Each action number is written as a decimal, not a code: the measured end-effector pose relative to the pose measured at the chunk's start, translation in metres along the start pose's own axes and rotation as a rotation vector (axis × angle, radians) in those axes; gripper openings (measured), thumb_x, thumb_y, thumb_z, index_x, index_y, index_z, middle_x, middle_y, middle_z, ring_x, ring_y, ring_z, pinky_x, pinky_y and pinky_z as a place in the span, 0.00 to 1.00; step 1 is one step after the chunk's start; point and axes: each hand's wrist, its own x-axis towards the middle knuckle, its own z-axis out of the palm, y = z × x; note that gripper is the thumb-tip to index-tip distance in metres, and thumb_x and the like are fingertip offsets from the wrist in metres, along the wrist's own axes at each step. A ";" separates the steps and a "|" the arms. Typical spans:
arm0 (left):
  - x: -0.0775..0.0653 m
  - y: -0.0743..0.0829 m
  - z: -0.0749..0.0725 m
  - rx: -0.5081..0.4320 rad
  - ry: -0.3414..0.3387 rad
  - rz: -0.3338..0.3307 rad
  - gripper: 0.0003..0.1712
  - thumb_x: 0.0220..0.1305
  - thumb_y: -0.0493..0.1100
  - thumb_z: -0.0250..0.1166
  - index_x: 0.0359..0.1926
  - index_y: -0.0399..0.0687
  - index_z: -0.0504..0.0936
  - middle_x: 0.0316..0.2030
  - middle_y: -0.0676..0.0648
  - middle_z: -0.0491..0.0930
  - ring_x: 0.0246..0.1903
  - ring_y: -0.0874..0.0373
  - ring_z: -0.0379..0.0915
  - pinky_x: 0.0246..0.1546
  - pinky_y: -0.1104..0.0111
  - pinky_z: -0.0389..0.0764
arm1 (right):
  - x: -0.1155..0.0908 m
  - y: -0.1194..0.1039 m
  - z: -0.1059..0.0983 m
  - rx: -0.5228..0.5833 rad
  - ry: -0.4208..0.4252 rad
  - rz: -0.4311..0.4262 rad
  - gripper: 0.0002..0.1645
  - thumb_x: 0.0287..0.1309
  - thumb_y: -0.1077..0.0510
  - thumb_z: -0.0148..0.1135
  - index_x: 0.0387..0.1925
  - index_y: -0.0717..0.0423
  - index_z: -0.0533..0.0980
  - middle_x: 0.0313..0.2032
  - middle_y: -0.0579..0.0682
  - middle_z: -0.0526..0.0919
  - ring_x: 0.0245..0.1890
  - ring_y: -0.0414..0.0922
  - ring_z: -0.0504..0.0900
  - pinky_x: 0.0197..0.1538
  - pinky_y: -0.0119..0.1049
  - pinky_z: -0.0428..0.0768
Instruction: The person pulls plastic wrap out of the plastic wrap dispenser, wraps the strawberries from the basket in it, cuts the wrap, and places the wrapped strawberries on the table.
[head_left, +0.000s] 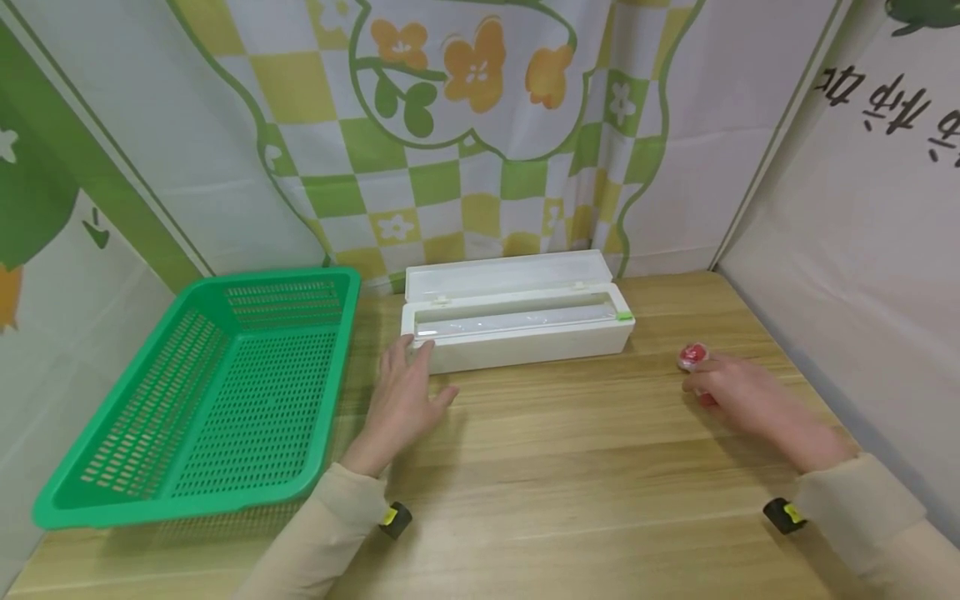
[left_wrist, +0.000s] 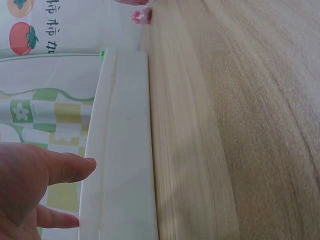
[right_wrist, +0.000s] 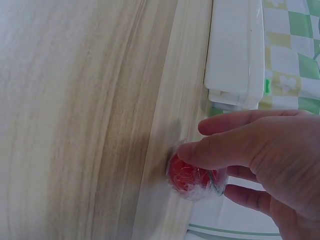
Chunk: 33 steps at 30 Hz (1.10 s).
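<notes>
A white cling film dispenser box (head_left: 525, 346) stands with its lid (head_left: 510, 277) raised; a film roll (head_left: 517, 322) lies inside. At the box's left end rests my left hand (head_left: 401, 400), fingers spread over the front edge; its thumb is off the box in the head view. To the right of the box, my right hand (head_left: 738, 396) holds a red, round fruit (right_wrist: 187, 175) wrapped in crumpled clear film, low over the table. Thumb and fingers are on opposite sides of it. The palm partly hides the fruit in the head view.
A green slotted basket (head_left: 258, 417) stands left of my left hand. A small green slider (head_left: 624, 316) sits at the dispenser's right end. Behind the wooden table (head_left: 562, 483) hangs a checked cloth (head_left: 435, 183); a white cloth wall (head_left: 862, 250) borders the right side.
</notes>
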 end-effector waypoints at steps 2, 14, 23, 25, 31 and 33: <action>0.000 0.000 0.000 0.000 -0.003 -0.002 0.44 0.57 0.54 0.67 0.69 0.40 0.61 0.71 0.33 0.49 0.70 0.39 0.44 0.62 0.45 0.68 | 0.000 0.000 0.000 0.007 0.020 -0.014 0.19 0.32 0.75 0.65 0.20 0.47 0.74 0.24 0.41 0.75 0.26 0.41 0.68 0.27 0.36 0.69; 0.001 0.000 -0.002 0.007 0.004 0.013 0.44 0.57 0.54 0.67 0.68 0.39 0.62 0.70 0.32 0.50 0.69 0.39 0.46 0.62 0.45 0.68 | 0.000 0.004 0.000 0.069 0.086 -0.031 0.19 0.29 0.76 0.63 0.26 0.53 0.80 0.29 0.46 0.81 0.30 0.42 0.75 0.31 0.39 0.75; 0.002 -0.001 -0.001 0.002 -0.008 -0.005 0.44 0.57 0.54 0.67 0.69 0.40 0.61 0.70 0.32 0.50 0.69 0.39 0.46 0.62 0.45 0.67 | 0.001 0.012 -0.010 0.111 0.121 -0.024 0.17 0.32 0.72 0.67 0.31 0.58 0.83 0.33 0.51 0.85 0.34 0.49 0.81 0.38 0.46 0.79; 0.001 -0.002 0.000 0.001 -0.017 -0.016 0.44 0.58 0.54 0.66 0.69 0.41 0.61 0.71 0.33 0.49 0.70 0.39 0.45 0.63 0.45 0.67 | -0.002 0.015 -0.015 0.122 0.073 0.048 0.17 0.37 0.68 0.70 0.36 0.57 0.83 0.37 0.53 0.85 0.40 0.53 0.82 0.44 0.50 0.80; -0.001 -0.002 0.000 -0.003 -0.016 -0.023 0.44 0.58 0.55 0.66 0.69 0.42 0.61 0.71 0.33 0.48 0.70 0.39 0.44 0.63 0.44 0.67 | -0.008 0.024 -0.028 0.132 -0.005 0.171 0.18 0.45 0.60 0.72 0.42 0.58 0.82 0.44 0.59 0.84 0.48 0.61 0.80 0.51 0.59 0.76; -0.001 -0.002 0.000 -0.003 -0.012 -0.020 0.43 0.58 0.54 0.66 0.69 0.42 0.61 0.71 0.33 0.49 0.70 0.39 0.45 0.63 0.44 0.67 | -0.006 0.026 -0.032 0.127 0.006 0.170 0.17 0.45 0.61 0.71 0.41 0.58 0.82 0.43 0.60 0.85 0.47 0.61 0.80 0.51 0.59 0.76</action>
